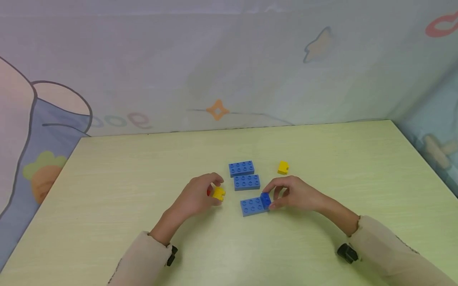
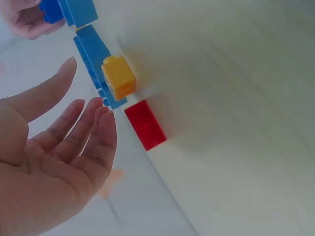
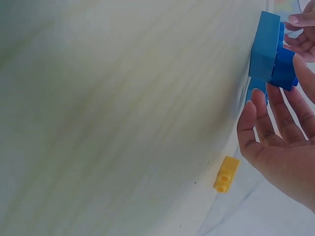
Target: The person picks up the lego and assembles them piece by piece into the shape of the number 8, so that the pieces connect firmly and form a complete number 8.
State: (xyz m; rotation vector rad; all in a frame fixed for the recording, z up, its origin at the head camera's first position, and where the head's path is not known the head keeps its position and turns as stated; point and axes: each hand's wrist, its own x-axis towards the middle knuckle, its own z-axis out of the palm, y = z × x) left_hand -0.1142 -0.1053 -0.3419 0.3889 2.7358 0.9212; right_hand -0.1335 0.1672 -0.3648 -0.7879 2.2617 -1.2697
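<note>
A small dark blue brick (image 1: 266,200) sits on the right end of a larger blue eight-stud brick (image 1: 251,206). My right hand (image 1: 295,194) pinches the dark blue brick between thumb and fingers; the right wrist view shows the thumb against its side. To the left, my left hand (image 1: 196,194) hovers with spread, gently bent fingers beside a yellow brick (image 1: 218,194). The left wrist view shows a gap between these fingers and the yellow brick. Behind it lies a red brick (image 2: 145,125), mostly hidden by the left hand in the head view.
Two more blue eight-stud bricks, a rear one (image 1: 241,169) and a nearer one (image 1: 247,182), lie close together beyond the hands. Another yellow brick (image 1: 283,167) lies past the right hand. A printed cloth (image 1: 171,71) hangs behind the table's (image 1: 125,171) far edge.
</note>
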